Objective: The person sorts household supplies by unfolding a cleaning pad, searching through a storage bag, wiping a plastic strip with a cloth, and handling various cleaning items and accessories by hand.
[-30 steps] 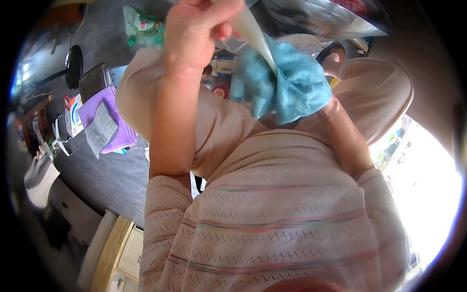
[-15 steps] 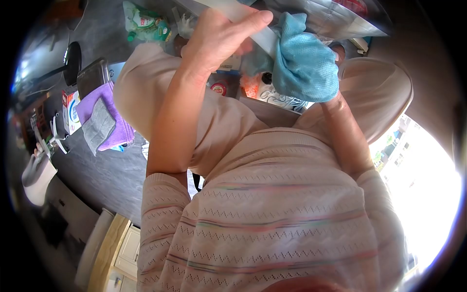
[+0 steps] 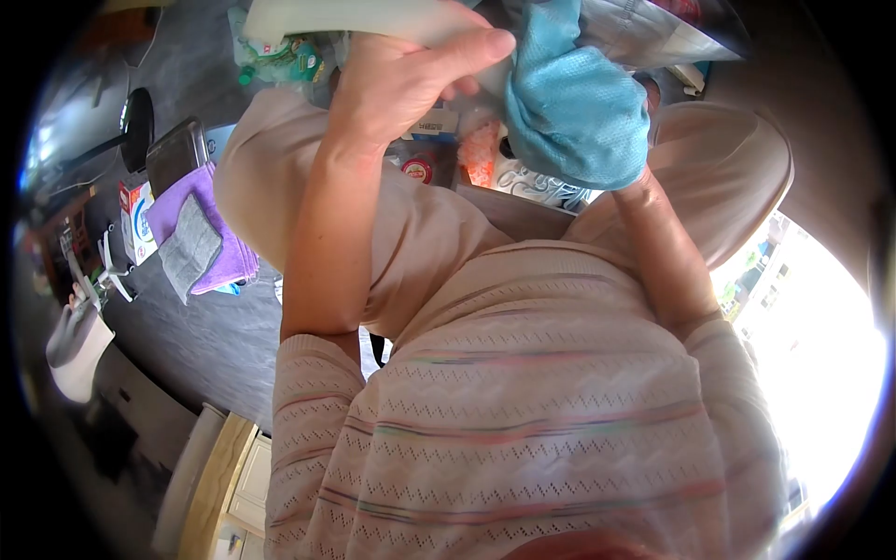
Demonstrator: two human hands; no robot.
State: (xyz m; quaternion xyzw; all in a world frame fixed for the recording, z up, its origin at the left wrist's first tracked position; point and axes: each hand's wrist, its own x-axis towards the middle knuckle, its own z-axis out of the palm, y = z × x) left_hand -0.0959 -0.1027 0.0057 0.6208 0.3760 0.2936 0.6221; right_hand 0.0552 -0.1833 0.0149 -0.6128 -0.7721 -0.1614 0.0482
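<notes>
In the head view, the left hand (image 3: 401, 79) curls its fingers and thumb around a smooth, pale, flat-sided plastic piece (image 3: 373, 21). Just right of that piece, a teal waffle-weave cloth (image 3: 574, 103) bunches over the right hand, which is hidden beneath it, so its grip cannot be told. Left of the piece, a folded purple cloth (image 3: 219, 247) lies on the dark grey floor (image 3: 196, 336), a grey rag (image 3: 189, 249) on top.

Two hands, left (image 3: 411, 79) and right (image 3: 627, 187); one blue cloth (image 3: 574, 103); one purple cloth (image 3: 201, 229); one grey cloth (image 3: 189, 247).
</notes>
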